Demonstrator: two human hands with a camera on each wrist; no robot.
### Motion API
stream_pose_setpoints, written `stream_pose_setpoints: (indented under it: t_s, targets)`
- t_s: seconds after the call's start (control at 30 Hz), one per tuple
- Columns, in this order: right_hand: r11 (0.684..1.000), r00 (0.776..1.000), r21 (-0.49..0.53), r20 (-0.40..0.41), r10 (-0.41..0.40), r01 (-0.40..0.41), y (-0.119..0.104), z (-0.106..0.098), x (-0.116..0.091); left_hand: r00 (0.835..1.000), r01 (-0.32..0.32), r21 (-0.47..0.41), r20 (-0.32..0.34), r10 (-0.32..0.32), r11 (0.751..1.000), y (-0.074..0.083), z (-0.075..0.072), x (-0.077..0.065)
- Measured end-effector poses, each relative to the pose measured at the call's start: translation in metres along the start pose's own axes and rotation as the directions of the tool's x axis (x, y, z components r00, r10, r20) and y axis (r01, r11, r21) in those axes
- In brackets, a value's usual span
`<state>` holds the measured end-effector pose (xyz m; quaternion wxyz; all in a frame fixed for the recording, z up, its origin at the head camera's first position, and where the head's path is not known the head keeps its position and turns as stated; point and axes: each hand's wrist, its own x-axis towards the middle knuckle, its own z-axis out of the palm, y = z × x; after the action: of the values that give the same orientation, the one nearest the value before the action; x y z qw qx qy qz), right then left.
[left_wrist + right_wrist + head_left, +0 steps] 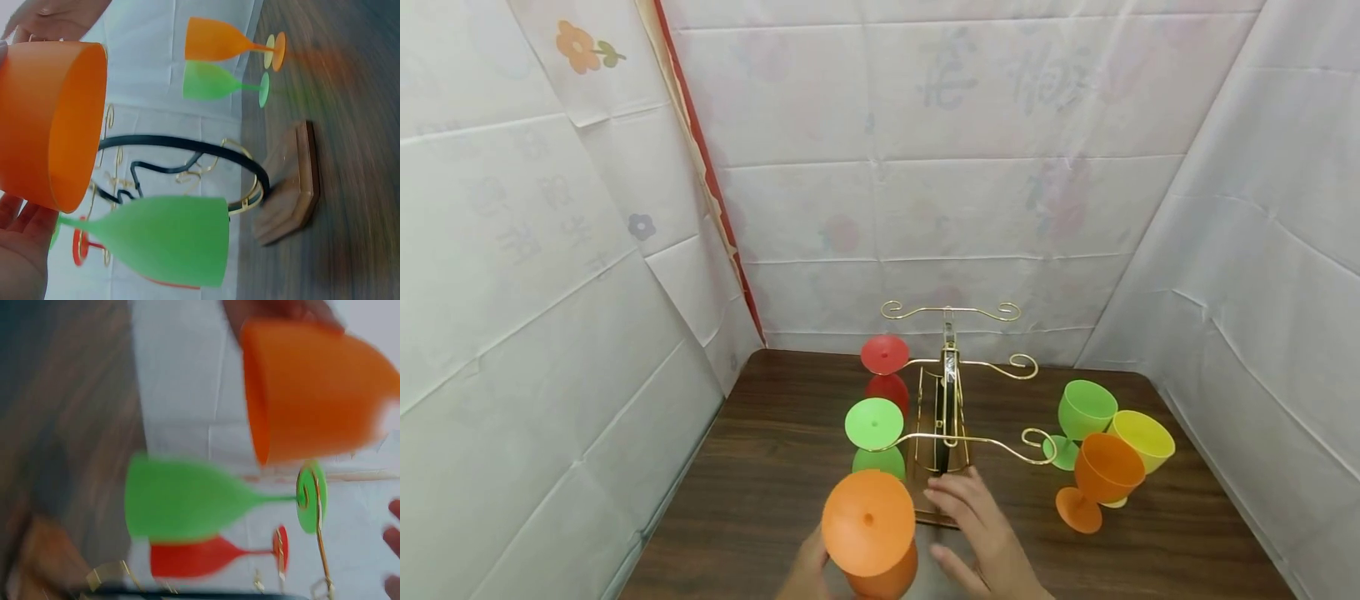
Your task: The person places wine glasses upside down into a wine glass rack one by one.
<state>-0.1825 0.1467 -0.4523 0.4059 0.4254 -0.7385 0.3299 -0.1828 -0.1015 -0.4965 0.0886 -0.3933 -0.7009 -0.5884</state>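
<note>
My left hand holds an orange goblet upside down, foot up and mouth down. It is at the front of a gold wire stemware rack. My right hand is just right of that goblet, fingers loosely extended, with nothing in it. Behind the orange goblet, a green goblet hangs inverted from the rack's front left arm. Farther back a red goblet hangs the same way. In the right wrist view, the hanging green goblet appears below the held orange one.
Upright on the right of the dark wooden table stand a green goblet, a yellow goblet and an orange goblet, close together. The rack has a wooden base. White sheeting encloses the table at back and sides.
</note>
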Motion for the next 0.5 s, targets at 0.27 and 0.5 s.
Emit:
stream_pose_setpoints:
  t_s: [0.27,0.5]
  targets:
    - [0.926,0.974,-0.313,0.01,0.228,-0.213,0.005,0.006,0.01,0.994,0.085,0.054,-0.072,-0.081,0.995,0.003,-0.011,-0.005]
    - [0.866,0.961,-0.437,0.013,0.275,-0.242,0.016,0.014,0.01,0.992,0.071,0.08,-0.11,-0.062,0.994,0.004,-0.019,-0.007]
